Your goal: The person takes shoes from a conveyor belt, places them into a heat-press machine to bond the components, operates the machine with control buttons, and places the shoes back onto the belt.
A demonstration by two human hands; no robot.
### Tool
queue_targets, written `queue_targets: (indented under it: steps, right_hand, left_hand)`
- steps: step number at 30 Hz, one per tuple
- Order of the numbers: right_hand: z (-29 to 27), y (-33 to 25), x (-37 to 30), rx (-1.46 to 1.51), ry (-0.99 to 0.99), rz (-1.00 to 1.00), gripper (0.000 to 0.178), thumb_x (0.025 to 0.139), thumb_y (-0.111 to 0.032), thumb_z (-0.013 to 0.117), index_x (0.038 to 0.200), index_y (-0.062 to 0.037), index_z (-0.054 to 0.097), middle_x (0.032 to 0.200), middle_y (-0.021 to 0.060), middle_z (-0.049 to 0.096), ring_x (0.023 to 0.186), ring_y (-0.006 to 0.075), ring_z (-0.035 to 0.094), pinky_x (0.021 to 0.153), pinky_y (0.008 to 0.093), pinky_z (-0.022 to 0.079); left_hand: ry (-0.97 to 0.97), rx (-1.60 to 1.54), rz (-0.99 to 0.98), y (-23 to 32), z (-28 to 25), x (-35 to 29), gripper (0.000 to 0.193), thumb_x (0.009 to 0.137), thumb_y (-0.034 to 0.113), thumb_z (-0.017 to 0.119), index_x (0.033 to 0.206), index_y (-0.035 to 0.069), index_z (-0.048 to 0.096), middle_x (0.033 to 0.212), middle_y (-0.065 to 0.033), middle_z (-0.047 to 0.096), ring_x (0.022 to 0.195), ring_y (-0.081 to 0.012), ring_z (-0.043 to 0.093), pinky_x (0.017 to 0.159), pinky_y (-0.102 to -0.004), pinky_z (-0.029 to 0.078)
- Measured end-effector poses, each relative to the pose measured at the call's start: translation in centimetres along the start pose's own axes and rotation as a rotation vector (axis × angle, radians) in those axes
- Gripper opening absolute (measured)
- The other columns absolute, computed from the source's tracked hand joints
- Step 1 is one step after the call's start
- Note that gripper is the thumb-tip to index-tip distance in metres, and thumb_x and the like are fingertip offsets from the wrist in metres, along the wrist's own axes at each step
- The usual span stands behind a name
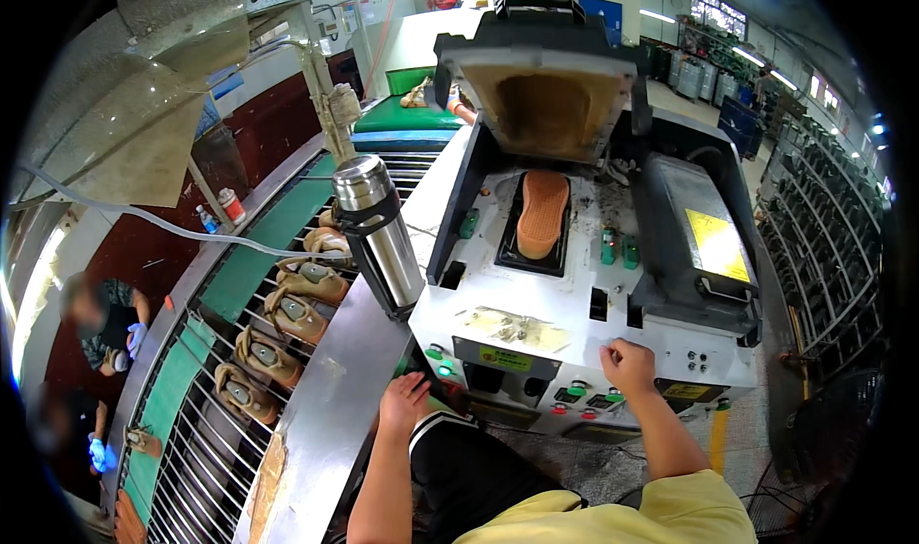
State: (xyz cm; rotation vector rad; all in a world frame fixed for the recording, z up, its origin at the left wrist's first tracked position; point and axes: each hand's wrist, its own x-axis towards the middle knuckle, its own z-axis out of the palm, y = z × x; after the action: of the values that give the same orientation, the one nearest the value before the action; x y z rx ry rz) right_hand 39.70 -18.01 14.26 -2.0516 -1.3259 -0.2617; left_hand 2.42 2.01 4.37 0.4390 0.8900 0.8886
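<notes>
My left hand (404, 400) is over the right edge of the metal side table, fingers stretched out and nothing in them. Curled closed, my right hand (629, 364) is at the front top edge of a white press machine (440, 329); no object shows in it. On the machine's left station a tan shoe sole (543, 214) lies tread side up on a black pad (505, 257). Above it the padded lid (546, 104) is raised. The right station's dark lid (684, 219) is down. Green and red buttons (576, 388) line the front panel below my right hand.
A steel thermos (378, 233) stands on the metal side table (325, 400). Several tan shoes (295, 316) sit on a roller conveyor (206, 458) at left. Two people (100, 324) are beyond it, wearing blue gloves. Metal racks (828, 247) stand at right.
</notes>
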Motion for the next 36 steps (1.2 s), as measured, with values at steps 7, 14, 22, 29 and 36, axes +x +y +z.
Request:
queue_targets:
  steps: [7, 14, 22, 29, 36]
  right_hand:
    - [0.7, -0.1, -0.6, -0.125, 0.113, 0.045, 0.015, 0.074, -0.019, 0.067, 0.086, -0.0103, 0.062, 0.061, 0.0037, 0.061, 0.058, 0.0259, 0.062, 0.056, 0.0383, 0.05]
    - [1.2, -0.1, -0.5, -0.246, 0.145, 0.122, 0.021, 0.07, -0.02, 0.066, 0.088, -0.0094, 0.063, 0.074, 0.0063, 0.066, 0.069, 0.0275, 0.064, 0.062, 0.0398, 0.051]
    - [1.1, 0.1, -0.8, -0.233, 0.218, 0.096, 0.019, 0.069, -0.019, 0.066, 0.085, -0.01, 0.063, 0.075, 0.0062, 0.066, 0.068, 0.0277, 0.064, 0.062, 0.0394, 0.051]
    - [1.0, 0.0, -0.7, -0.21, 0.179, 0.111, 0.018, 0.07, -0.019, 0.065, 0.085, -0.0089, 0.063, 0.074, 0.0071, 0.065, 0.068, 0.0282, 0.064, 0.061, 0.0397, 0.051]
    - [-0.1, -0.1, -1.0, -0.186, 0.172, 0.129, 0.018, 0.07, -0.018, 0.064, 0.085, -0.0079, 0.064, 0.074, 0.0082, 0.066, 0.067, 0.0287, 0.064, 0.062, 0.0407, 0.051]
  left_hand:
    - [0.485, 0.539, 0.656, 1.5, -13.0, -0.2, 0.011, 0.086, 0.008, 0.054, 0.086, 0.001, 0.062, 0.069, -0.0067, 0.059, 0.056, -0.0129, 0.054, 0.05, -0.0248, 0.044]
    - [0.607, 0.583, 0.711, 1.8, -17.4, -3.6, 0.01, 0.088, 0.007, 0.052, 0.086, 0.002, 0.06, 0.065, -0.0038, 0.056, 0.057, -0.0117, 0.054, 0.053, -0.024, 0.044]
    - [0.535, 0.67, 0.715, 1.4, -15.0, -5.5, 0.01, 0.089, 0.007, 0.051, 0.085, 0.003, 0.059, 0.064, -0.0027, 0.052, 0.051, -0.0107, 0.05, 0.047, -0.0251, 0.043]
    - [0.568, 0.715, 0.76, 1.3, -16.0, -5.4, 0.009, 0.086, 0.006, 0.053, 0.083, 0.002, 0.06, 0.061, -0.0031, 0.053, 0.046, -0.0101, 0.047, 0.044, -0.0259, 0.04]
    - [0.537, 0.753, 0.783, 1.2, -14.7, -5.8, 0.01, 0.086, 0.007, 0.052, 0.083, 0.002, 0.06, 0.062, -0.0025, 0.053, 0.049, -0.01, 0.048, 0.044, -0.0257, 0.039]
